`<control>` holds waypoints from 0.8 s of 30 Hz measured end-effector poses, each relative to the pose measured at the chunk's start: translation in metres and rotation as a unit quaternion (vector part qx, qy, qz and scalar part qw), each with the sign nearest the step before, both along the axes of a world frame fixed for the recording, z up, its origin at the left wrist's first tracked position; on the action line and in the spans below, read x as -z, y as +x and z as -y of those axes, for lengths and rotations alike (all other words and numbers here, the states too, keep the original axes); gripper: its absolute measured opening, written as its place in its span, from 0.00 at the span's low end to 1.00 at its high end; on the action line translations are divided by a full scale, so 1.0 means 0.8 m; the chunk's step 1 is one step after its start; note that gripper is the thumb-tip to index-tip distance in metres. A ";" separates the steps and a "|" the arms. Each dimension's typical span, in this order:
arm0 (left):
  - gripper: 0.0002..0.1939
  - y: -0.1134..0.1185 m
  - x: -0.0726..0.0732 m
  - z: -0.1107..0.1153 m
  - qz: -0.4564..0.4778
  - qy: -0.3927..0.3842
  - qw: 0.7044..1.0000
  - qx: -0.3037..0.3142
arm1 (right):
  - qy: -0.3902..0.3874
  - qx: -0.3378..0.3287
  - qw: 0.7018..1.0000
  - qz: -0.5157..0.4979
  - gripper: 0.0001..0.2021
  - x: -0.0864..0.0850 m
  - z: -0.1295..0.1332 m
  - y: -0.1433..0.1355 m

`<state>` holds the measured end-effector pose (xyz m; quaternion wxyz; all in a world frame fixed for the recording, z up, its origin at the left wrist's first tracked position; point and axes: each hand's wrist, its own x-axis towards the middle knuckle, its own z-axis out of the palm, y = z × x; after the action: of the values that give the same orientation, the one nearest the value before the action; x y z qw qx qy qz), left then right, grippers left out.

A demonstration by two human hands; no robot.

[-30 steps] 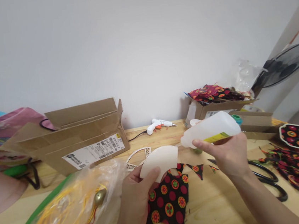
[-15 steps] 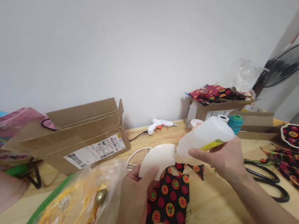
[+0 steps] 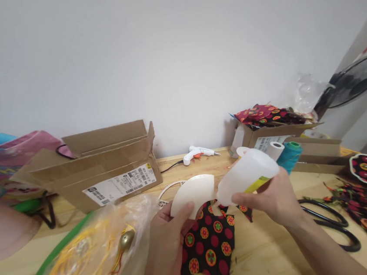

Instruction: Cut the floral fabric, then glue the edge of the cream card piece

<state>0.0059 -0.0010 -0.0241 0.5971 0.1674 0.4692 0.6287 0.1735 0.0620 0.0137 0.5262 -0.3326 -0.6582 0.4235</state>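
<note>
Now, on the wooden table [image 3: 267,251] the black patterned fabric [image 3: 208,248] lies near you, cut to a shape with points along its far edge. Above it your left hand [image 3: 168,244] pinches the pale curved piece [image 3: 194,191] at its near rim, thumb on top. Your right hand [image 3: 272,202] wraps its grip tight around the white glue bottle [image 3: 248,175], tipped so the nozzle touches the piece's right edge. No glue shows on the piece yet, so gluing looks just begun and joining piece and fabric looks undone.
</note>
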 end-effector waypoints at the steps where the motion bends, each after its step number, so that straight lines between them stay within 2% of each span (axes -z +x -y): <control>1: 0.11 0.000 -0.001 0.000 0.015 0.001 1.000 -0.008 | -0.014 -0.026 1.000 -0.002 0.12 0.001 -0.001 0.000; 3: 0.09 -0.002 -0.003 -0.001 0.044 0.001 0.999 -0.030 | -0.044 -0.049 0.996 -0.055 0.12 0.005 -0.003 -0.001; 7: 0.05 -0.006 -0.004 -0.005 0.072 -0.016 0.996 -0.054 | -0.103 -0.023 0.969 -0.226 0.12 0.010 -0.010 -0.004; 10: 0.04 -0.008 -0.003 -0.007 0.080 -0.036 0.995 -0.053 | -0.133 -0.017 0.953 -0.273 0.12 0.008 -0.012 -0.006; 15: 0.06 -0.009 -0.008 -0.005 0.093 -0.075 0.991 -0.053 | -0.139 -0.019 0.957 -0.255 0.12 0.003 -0.010 -0.009; 20: 0.10 -0.006 -0.020 -0.001 0.073 -0.051 0.994 -0.055 | -0.129 -0.007 0.957 -0.261 0.13 0.007 -0.011 -0.010; 22: 0.08 -0.005 -0.020 -0.002 0.054 -0.038 0.997 -0.051 | -0.103 0.018 0.967 -0.233 0.12 0.010 -0.008 -0.011; 24: 0.07 -0.005 -0.016 -0.004 0.037 -0.026 0.998 -0.048 | -0.062 0.046 0.984 -0.162 0.12 0.012 -0.002 -0.013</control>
<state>0.0017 0.0020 -0.0116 0.5870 0.1059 0.4703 0.6504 0.1631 0.0632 0.0044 0.6234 -0.3213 -0.5205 0.4870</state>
